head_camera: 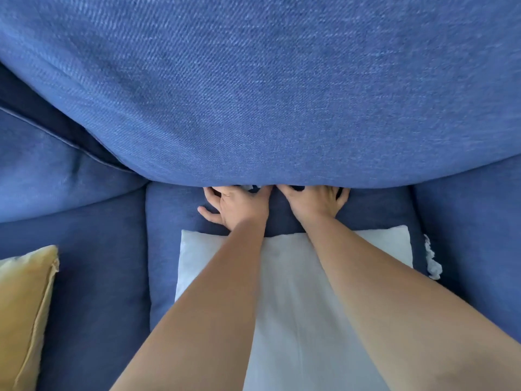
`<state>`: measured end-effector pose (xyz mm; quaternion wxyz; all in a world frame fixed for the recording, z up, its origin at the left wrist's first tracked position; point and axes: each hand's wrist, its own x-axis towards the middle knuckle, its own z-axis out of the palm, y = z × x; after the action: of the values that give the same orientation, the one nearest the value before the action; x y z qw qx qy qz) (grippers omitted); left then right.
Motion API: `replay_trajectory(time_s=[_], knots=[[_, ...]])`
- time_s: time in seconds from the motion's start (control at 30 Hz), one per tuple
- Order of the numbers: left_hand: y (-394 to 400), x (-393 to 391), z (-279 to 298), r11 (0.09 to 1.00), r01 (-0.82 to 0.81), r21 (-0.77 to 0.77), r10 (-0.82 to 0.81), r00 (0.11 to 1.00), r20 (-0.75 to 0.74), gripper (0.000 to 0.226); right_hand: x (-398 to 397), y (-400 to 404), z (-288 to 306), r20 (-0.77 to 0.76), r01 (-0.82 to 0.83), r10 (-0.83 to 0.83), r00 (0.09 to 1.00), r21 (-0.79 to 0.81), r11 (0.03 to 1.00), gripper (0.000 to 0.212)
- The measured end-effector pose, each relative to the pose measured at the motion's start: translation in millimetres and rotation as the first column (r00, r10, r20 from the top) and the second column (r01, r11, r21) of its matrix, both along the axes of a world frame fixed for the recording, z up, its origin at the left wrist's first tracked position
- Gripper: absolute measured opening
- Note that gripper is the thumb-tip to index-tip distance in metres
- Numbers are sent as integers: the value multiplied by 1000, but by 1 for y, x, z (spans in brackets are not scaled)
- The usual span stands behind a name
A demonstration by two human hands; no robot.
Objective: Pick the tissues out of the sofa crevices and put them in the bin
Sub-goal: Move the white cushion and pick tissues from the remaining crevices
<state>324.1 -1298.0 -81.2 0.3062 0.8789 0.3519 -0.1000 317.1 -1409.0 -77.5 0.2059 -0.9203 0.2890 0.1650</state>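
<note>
- Hands: my left hand (238, 206) and right hand (315, 203), fingers spread, tips under back cushion (267, 94) edge, holding nothing visible.
- Tissue (432, 259): wedged in right seat crevice beside white pillow (296, 292).

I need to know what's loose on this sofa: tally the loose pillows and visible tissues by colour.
Yellow pillow: 1
White pillow: 1
White tissue wad in the right-side crevice: 1
White scrap, perhaps tissue, at the back crevice between the hands: 1
Total: 4
</note>
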Motion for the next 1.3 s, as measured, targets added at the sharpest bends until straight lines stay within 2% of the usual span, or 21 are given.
replay_trajectory(time_s=[0.17,0.27,0.33,0.43,0.5,0.6,0.67,0.7,0.83,1.0,1.13,1.23,1.3], knots=[[4,9,-12,995,-26,91,25,1000,14,45,8,8,-11,15,134,-134,991,-1,991,47],[9,10,-15,995,-6,104,8,1000,-18,28,10,9,-7,7,171,-171,985,3,985,40],[12,10,-10,996,20,92,-17,999,-26,25,10,7,-4,4,171,-171,985,15,985,36],[23,6,11,998,64,-19,-64,998,-12,23,5,5,11,19,135,-135,991,37,990,32],[36,-1,30,987,92,-129,-98,994,-41,23,-6,7,30,66,154,-168,984,180,972,28],[54,-17,65,942,61,-331,-87,994,-63,16,-27,17,62,18,181,-211,977,447,876,26],[63,-38,97,875,50,-481,-77,996,-37,18,-45,27,83,25,116,-144,989,470,875,27],[68,-50,112,860,63,-506,-82,997,-14,19,-54,32,94,46,98,-136,990,471,877,29],[96,-99,162,879,66,-471,-67,998,15,21,-91,48,141,57,32,-69,996,496,867,32],[145,-177,229,926,-7,-377,29,998,54,25,-130,69,201,-17,-146,172,985,448,882,21],[189,-235,263,955,-46,-293,63,997,49,22,-149,106,236,-3,-221,247,969,431,875,32],[231,-285,282,938,-156,-311,175,984,33,20,-176,157,258,-8,-309,346,938,434,846,31],[254,-311,289,905,-245,-348,275,961,37,24,-193,190,268,10,-341,378,926,454,823,23]])
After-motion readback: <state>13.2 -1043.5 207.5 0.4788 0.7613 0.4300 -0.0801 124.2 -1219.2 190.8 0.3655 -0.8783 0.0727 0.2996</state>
